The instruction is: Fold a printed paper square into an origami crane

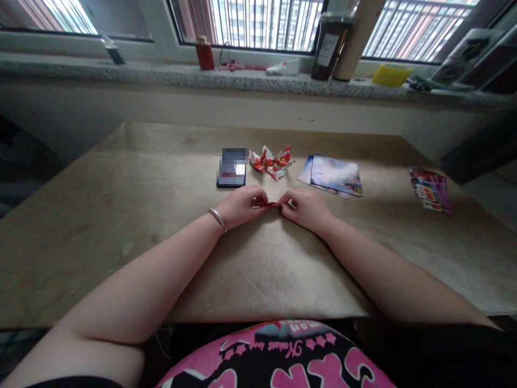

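My left hand [242,206] and my right hand [306,208] meet at the middle of the tan table [121,215], both with fingers pinched on a small folded strip of red paper [270,204] held between them just above the tabletop. A silver bracelet [217,217] sits on my left wrist. Just beyond my hands lies a folded red and white paper figure [272,161].
A dark phone [232,167] lies left of the paper figure. A stack of printed sheets [333,175] lies to its right, and more colourful sheets [431,189] at the far right. The stone windowsill [161,73] holds a red lighter [204,54], a dark bottle [331,46] and a yellow item [391,75].
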A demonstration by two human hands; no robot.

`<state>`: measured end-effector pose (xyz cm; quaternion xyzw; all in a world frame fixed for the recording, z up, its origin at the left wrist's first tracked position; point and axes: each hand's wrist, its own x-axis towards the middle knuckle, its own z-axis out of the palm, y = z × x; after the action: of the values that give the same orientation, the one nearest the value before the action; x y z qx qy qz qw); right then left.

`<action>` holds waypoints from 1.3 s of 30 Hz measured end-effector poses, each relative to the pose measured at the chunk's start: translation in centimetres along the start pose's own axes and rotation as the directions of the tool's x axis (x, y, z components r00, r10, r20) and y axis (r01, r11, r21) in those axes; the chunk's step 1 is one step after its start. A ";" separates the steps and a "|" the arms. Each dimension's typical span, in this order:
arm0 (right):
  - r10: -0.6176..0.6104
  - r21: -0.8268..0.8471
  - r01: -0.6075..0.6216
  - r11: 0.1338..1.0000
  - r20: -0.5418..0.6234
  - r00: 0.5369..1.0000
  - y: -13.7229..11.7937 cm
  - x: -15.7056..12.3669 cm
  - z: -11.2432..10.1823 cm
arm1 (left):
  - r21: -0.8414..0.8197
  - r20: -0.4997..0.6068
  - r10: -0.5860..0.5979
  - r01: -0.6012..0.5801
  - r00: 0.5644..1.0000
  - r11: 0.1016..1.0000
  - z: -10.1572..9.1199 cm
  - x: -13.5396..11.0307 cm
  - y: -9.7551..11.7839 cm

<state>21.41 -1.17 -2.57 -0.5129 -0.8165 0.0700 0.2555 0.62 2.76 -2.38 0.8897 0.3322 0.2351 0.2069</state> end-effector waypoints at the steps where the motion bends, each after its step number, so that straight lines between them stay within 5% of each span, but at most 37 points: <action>1: 0.036 0.057 -0.036 0.998 -0.002 0.999 0.0 -0.1 0.1 | -0.048 -0.037 -0.038 0.036 0.999 0.998 0.2 0.0 0.1; 9: 0.147 0.362 -0.148 0.920 0.032 0.989 -0.8 -0.5 0.2 | -0.589 -0.067 -0.204 0.126 0.977 0.798 1.2 -0.1 0.7; 20: 0.100 0.247 -0.104 0.963 0.028 0.995 -1.7 -0.5 0.0 | -0.545 -0.123 -0.188 0.092 0.974 0.834 1.0 -0.1 2.1; 29: 0.147 0.403 -0.196 0.894 0.150 0.978 -2.1 -0.4 0.1 | -0.437 -0.201 -0.191 0.086 0.961 0.895 0.7 -0.3 2.0; 39: 0.281 0.497 -0.279 0.822 0.073 0.957 -0.9 -0.2 1.0 | -0.655 0.018 -0.151 0.126 0.988 0.745 1.4 -0.1 1.2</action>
<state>20.23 -1.62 -3.18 -0.5431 -0.6853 0.3156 0.3684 1.91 1.64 -2.88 0.7298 0.2978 0.3365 0.5152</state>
